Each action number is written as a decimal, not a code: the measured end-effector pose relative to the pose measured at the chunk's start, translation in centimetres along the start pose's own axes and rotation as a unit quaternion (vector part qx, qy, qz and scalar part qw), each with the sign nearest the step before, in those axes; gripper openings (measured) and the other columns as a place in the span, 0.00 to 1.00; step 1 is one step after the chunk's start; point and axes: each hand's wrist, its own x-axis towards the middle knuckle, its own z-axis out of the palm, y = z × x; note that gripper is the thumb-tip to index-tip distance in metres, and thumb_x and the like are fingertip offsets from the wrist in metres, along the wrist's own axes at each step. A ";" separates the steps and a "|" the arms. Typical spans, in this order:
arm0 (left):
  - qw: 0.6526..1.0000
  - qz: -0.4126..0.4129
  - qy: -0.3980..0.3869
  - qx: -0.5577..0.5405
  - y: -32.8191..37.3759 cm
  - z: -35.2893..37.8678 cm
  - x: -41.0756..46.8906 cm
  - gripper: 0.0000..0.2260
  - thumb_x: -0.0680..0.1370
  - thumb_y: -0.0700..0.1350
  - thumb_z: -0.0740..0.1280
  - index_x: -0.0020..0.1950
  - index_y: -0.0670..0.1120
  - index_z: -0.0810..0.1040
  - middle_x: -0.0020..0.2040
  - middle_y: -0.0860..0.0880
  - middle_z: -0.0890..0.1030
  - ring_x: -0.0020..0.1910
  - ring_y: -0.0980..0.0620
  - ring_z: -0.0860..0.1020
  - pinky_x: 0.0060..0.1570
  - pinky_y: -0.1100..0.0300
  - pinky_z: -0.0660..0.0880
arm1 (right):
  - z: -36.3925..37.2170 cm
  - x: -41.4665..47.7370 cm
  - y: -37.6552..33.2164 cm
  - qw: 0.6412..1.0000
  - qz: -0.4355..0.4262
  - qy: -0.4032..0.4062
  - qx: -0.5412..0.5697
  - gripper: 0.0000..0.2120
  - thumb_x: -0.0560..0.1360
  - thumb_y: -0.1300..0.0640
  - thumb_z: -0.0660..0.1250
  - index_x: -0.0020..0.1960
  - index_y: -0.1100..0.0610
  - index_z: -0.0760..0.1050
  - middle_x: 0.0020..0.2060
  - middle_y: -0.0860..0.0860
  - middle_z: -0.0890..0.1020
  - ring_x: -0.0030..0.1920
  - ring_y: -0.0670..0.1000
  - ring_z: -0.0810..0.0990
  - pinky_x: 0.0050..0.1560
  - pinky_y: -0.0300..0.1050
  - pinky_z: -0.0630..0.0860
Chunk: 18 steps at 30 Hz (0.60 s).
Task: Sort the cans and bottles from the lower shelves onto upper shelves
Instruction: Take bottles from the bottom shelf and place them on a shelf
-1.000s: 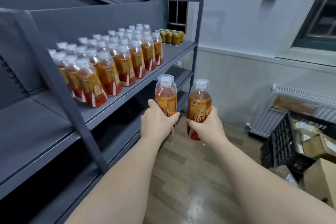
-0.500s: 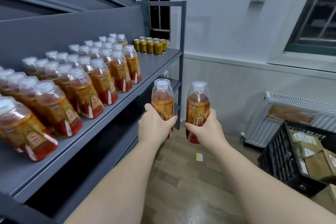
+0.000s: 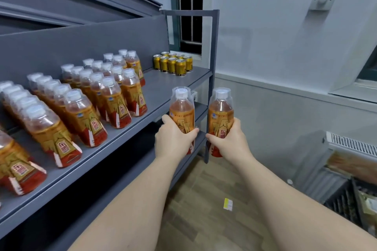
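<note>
Two bottles in hand, head view. Our left hand (image 3: 173, 138) wraps the left bottle (image 3: 181, 108) at its label, and our right hand (image 3: 230, 140) wraps the right bottle (image 3: 220, 108). We carry both upright, just off the upper shelf (image 3: 169, 81), likely bound for the bare stretch between the shelved bottles (image 3: 114, 96) and the gold cans (image 3: 173, 63). Clear plastic, amber liquid, domed caps, glossy red-gold sleeves.

Glossy clear plastic bottles (image 3: 114, 102) on a matt grey metal shelf (image 3: 163, 83).
</note>
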 end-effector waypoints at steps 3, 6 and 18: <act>1.000 -0.008 0.014 0.008 0.4 1.3 2.7 0.31 0.69 0.64 0.75 0.59 0.48 0.63 0.57 0.46 0.78 0.57 0.43 0.79 0.47 0.52 0.79 | 0.1 3.1 0.3 1.000 -0.007 -0.013 0.003 0.35 0.71 0.51 0.77 0.70 0.49 0.60 0.57 0.46 0.75 0.55 0.48 0.76 0.50 0.42 0.74; 1.000 -0.015 0.022 0.016 0.7 2.8 6.0 0.32 0.69 0.64 0.75 0.59 0.48 0.63 0.57 0.46 0.78 0.57 0.43 0.79 0.48 0.50 0.80 | 0.6 6.8 0.5 1.000 -0.014 -0.022 0.003 0.35 0.71 0.52 0.77 0.71 0.50 0.60 0.57 0.47 0.75 0.57 0.49 0.76 0.53 0.44 0.75; 0.996 -0.065 0.057 0.013 1.3 6.3 21.1 0.30 0.72 0.63 0.74 0.60 0.47 0.63 0.57 0.45 0.77 0.57 0.42 0.78 0.41 0.55 0.72 | 5.8 22.6 -1.2 0.997 -0.054 -0.061 -0.007 0.36 0.71 0.50 0.77 0.71 0.50 0.60 0.59 0.46 0.75 0.58 0.49 0.77 0.55 0.45 0.78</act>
